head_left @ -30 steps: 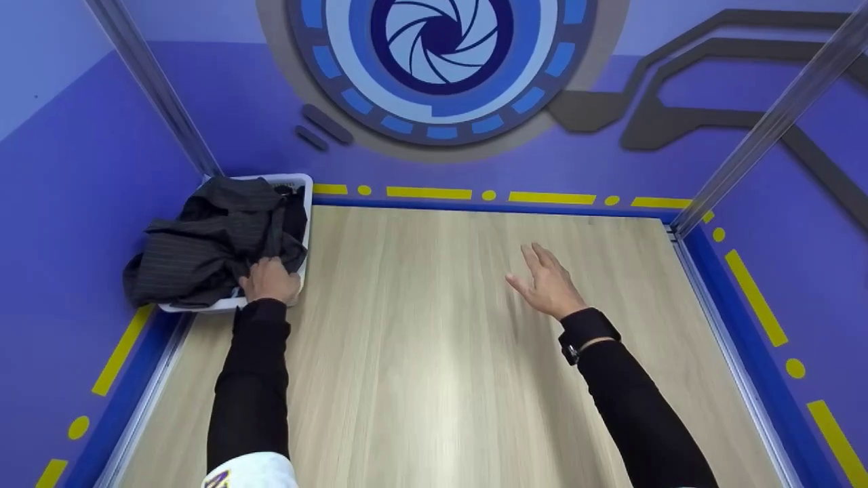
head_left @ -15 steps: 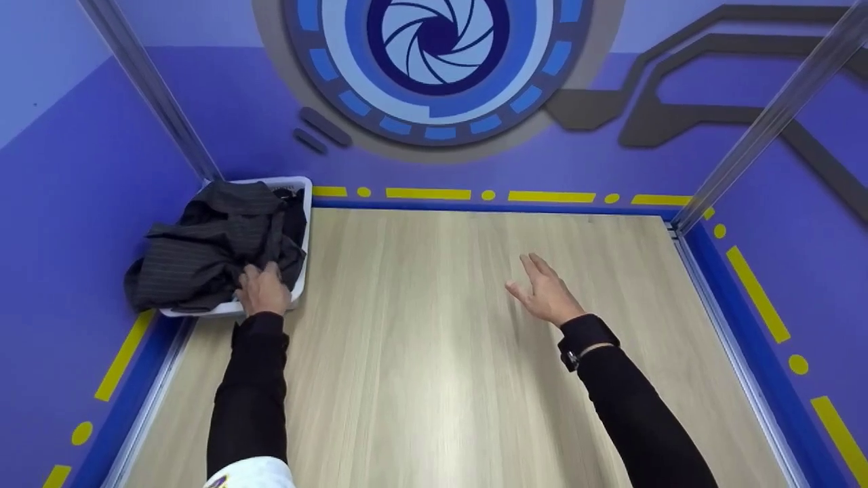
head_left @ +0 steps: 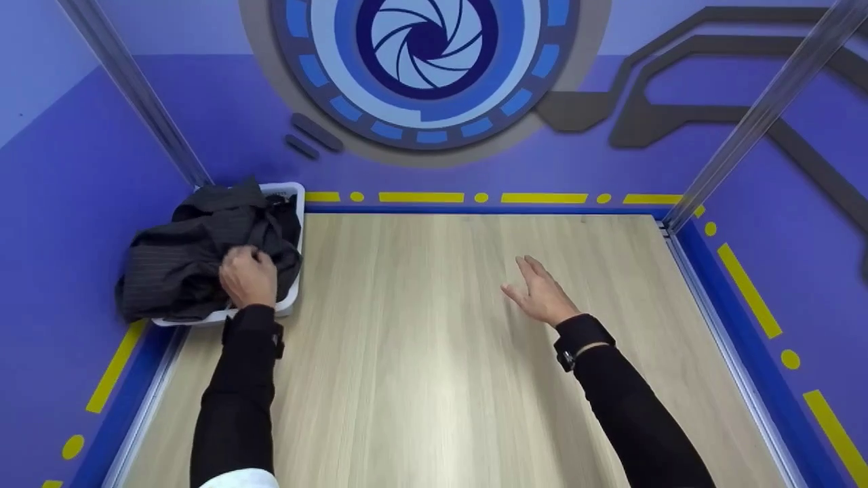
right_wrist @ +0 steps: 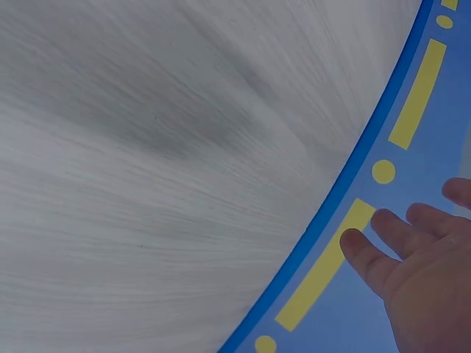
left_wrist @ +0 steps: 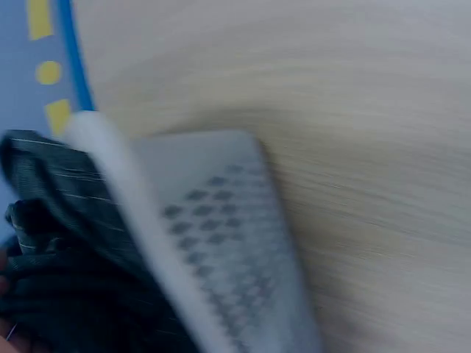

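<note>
In the head view, a dark pinstriped garment (head_left: 166, 261) lies heaped in a white plastic basket (head_left: 291, 298) and hangs over its left side. My left hand (head_left: 249, 276) is over the front right of the heap, fingers curled and gripping a bit of the dark cloth. The left wrist view catches only fingertips (left_wrist: 6, 287) at its left edge, against the cloth (left_wrist: 81, 294); the rest of that grip is hidden. My right hand (head_left: 542, 295) hovers over the right part of the table, fingers extended and holding nothing. Its spread fingers also appear in the right wrist view.
The basket stands in the back left corner of the wood-grain table (head_left: 407, 352). A blue-purple back wall (head_left: 407, 179) and side walls with yellow markings enclose the table. Metal posts (head_left: 753, 129) rise at the back corners.
My left hand has shifted up and left from the basket's front rim, its fingers now curled into the cloth. The garment's folds have moved a little. The right hand stays nearly still.
</note>
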{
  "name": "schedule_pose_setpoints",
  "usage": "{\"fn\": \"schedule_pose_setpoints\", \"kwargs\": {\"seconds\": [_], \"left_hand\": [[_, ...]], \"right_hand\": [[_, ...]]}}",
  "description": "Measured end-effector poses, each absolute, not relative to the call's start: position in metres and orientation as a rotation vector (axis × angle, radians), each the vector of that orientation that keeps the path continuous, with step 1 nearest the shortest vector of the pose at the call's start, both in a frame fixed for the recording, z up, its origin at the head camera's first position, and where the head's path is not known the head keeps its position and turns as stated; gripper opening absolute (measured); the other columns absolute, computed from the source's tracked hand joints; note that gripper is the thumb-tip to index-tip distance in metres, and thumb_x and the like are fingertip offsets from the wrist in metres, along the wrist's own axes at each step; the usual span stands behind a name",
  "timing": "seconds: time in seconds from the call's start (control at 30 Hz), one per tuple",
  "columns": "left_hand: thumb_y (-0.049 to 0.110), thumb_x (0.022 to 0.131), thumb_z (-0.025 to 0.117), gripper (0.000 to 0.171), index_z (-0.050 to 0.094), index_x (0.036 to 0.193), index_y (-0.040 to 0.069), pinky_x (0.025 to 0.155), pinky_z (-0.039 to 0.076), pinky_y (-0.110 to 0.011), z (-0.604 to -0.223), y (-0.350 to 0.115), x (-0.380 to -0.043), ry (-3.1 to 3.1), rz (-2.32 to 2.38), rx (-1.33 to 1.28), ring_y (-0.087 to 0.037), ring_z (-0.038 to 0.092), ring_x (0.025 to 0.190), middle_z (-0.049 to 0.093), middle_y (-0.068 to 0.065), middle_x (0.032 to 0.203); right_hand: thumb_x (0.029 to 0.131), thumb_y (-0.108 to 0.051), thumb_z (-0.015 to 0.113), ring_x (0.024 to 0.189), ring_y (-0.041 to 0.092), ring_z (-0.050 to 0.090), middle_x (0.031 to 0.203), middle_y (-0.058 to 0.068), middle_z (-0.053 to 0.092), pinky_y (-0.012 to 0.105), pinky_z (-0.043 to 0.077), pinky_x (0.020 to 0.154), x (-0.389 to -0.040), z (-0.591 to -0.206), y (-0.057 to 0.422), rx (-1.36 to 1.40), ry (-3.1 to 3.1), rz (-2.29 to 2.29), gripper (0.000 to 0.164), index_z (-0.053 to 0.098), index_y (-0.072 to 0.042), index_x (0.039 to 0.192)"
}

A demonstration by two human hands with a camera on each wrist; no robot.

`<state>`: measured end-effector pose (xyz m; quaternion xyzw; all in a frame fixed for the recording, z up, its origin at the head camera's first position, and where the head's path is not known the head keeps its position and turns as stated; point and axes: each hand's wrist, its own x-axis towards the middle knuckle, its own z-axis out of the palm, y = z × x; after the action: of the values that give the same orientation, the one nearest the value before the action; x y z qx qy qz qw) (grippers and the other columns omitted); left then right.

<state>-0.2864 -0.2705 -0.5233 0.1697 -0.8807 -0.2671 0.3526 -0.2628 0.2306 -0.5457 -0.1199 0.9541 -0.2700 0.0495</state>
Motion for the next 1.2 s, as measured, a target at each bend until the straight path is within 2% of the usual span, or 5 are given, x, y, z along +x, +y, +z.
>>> {"fn": "schedule_pose_setpoints", "kwargs": {"seconds": [0.53, 0.8, 0.9, 1.03, 1.2], "left_hand": [[-0.009, 0.079, 0.061, 0.008, 0.060, 0.080, -0.001, 0.077, 0.048, -0.039, -0.448, -0.125, -0.286, -2.036, -0.922, -0.454, -0.029, 0.058, 0.079, 0.057, -0.012, 0.080], [-0.006, 0.083, 0.064, 0.010, 0.062, 0.083, 0.004, 0.075, 0.050, -0.029, -0.452, -0.065, -0.253, -2.134, -1.038, -0.748, -0.017, 0.059, 0.081, 0.059, -0.006, 0.083], [-0.003, 0.087, 0.064, 0.009, 0.061, 0.086, 0.006, 0.073, 0.049, -0.027, -0.455, -0.053, -0.246, -2.160, -1.114, -0.806, -0.014, 0.057, 0.080, 0.059, -0.004, 0.086], [0.002, 0.091, 0.064, 0.007, 0.061, 0.096, 0.005, 0.076, 0.049, -0.027, -0.462, -0.045, -0.241, -2.211, -1.169, -0.850, -0.014, 0.059, 0.086, 0.061, -0.005, 0.094], [0.025, 0.088, 0.072, 0.056, 0.047, 0.135, 0.007, 0.099, 0.045, -0.033, -0.471, -0.048, -0.238, -2.405, -1.128, -0.822, -0.017, 0.057, 0.116, 0.059, -0.008, 0.124]], "right_hand": [[0.092, -0.038, 0.065, 0.144, 0.035, 0.026, 0.158, 0.019, 0.022, 0.049, 0.027, 0.114, -0.266, -0.525, 0.188, -0.470, 2.850, -1.008, 0.083, 0.020, -0.006, 0.154], [0.080, -0.035, 0.079, 0.130, 0.032, 0.048, 0.150, 0.011, 0.040, 0.046, 0.043, 0.103, -0.267, -0.507, 0.161, -0.584, 2.513, -1.436, 0.100, 0.016, -0.022, 0.156], [0.085, -0.028, 0.075, 0.123, 0.026, 0.054, 0.144, 0.009, 0.048, 0.043, 0.046, 0.099, -0.265, -0.500, 0.153, -0.610, 2.400, -1.555, 0.088, 0.023, -0.023, 0.155], [0.093, -0.010, 0.061, 0.103, 0.019, 0.062, 0.122, 0.010, 0.064, 0.033, 0.050, 0.086, -0.263, -0.486, 0.143, -0.554, 2.397, -1.621, 0.042, 0.054, -0.010, 0.135], [0.096, -0.004, 0.052, 0.077, 0.015, 0.059, 0.090, 0.006, 0.066, 0.026, 0.047, 0.068, -0.264, -0.469, 0.140, -0.362, 2.364, -1.742, 0.020, 0.067, -0.002, 0.109]]}}
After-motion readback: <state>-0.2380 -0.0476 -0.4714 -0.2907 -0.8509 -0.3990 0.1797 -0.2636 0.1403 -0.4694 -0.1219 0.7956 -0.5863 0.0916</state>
